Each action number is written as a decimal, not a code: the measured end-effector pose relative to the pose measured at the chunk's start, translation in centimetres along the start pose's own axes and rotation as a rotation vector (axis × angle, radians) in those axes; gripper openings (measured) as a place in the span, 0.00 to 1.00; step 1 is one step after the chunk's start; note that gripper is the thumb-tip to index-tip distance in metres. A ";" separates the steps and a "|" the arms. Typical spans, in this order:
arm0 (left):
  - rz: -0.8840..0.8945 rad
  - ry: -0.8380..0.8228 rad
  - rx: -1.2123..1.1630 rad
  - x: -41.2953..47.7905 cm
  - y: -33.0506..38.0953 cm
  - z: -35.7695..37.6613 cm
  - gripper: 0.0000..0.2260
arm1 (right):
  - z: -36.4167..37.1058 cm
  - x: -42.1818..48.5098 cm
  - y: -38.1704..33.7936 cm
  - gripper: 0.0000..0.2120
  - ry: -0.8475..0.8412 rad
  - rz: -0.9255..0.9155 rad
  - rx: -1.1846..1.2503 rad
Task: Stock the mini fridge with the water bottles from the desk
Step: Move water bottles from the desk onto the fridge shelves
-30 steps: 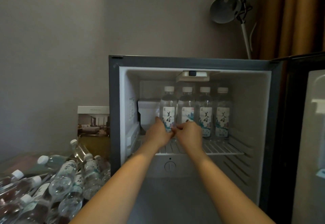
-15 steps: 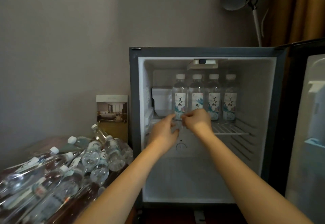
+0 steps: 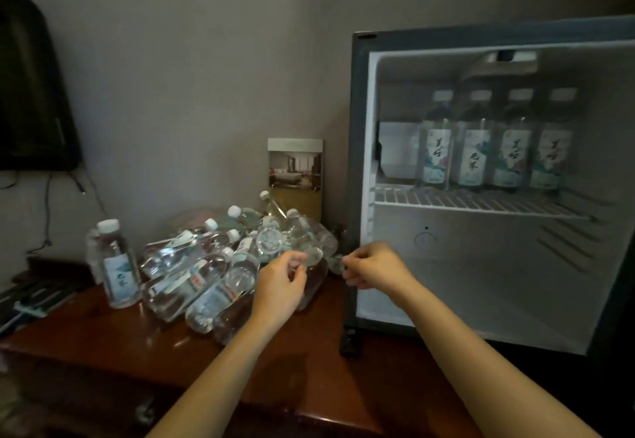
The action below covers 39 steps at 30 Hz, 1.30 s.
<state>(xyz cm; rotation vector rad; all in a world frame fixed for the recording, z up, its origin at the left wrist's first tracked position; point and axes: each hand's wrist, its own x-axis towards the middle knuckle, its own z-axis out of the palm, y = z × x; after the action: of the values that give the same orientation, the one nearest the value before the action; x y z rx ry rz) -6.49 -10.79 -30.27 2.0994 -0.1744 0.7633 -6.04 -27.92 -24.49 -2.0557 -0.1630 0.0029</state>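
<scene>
The mini fridge (image 3: 357, 162) stands open on the right end of the desk (image 3: 103, 341). A row of several labelled water bottles (image 3: 474, 156) stands upright on its wire shelf (image 3: 446, 200). A heap of clear water bottles (image 3: 206, 276) lies on the desk left of the fridge, and one bottle (image 3: 118, 266) stands upright beside it. My left hand (image 3: 281, 283) hovers at the heap's right edge, fingers loosely bent, holding nothing. My right hand (image 3: 374, 266) is in front of the fridge's lower left corner, fingers curled, empty.
A brochure (image 3: 295, 169) leans against the wall behind the heap. A dark screen (image 3: 31, 94) hangs on the wall at the far left, with cables below. A white box (image 3: 395, 149) sits at the left of the fridge shelf. The fridge's lower compartment holds nothing.
Both hands have pulled back out of the fridge, down and to the left towards the heap on the desk. My view has swung left, so the fridge now sits at the right.
</scene>
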 end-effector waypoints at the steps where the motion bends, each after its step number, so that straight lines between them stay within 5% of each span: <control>1: -0.036 0.008 0.044 -0.2 -1.3 -0.7 0.08 | 1.0 0.0 0.3 0.06 -0.045 0.002 -0.029; 7: -0.255 0.015 0.271 -0.9 -7.3 -3.6 0.10 | 5.7 0.4 1.9 0.07 -0.214 0.017 -0.122; 11: -0.368 -0.212 0.465 -1.0 -9.7 -4.4 0.17 | 7.6 1.3 2.4 0.07 -0.286 0.045 -0.134; 17: -0.319 -0.314 0.650 -1.7 -10.9 -3.6 0.34 | 10.0 2.1 3.5 0.06 -0.312 0.095 -0.146; 26: -0.339 -0.286 0.830 -1.6 -10.0 -2.9 0.31 | 13.5 3.1 5.0 0.09 -0.322 0.211 -0.037; 30: -0.337 -0.259 0.795 -1.8 -9.9 -2.8 0.29 | 14.1 3.4 4.9 0.06 -0.292 0.255 0.045; 39: -0.344 -0.242 0.375 -3.1 -9.7 -3.0 0.21 | 16.6 3.5 4.3 0.19 -0.115 0.283 0.161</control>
<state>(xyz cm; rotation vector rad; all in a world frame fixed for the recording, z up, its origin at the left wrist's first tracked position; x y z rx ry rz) -6.60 -3.02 -37.51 2.4858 0.2137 0.3515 -3.26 -14.94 -35.90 -1.9023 0.0566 0.2999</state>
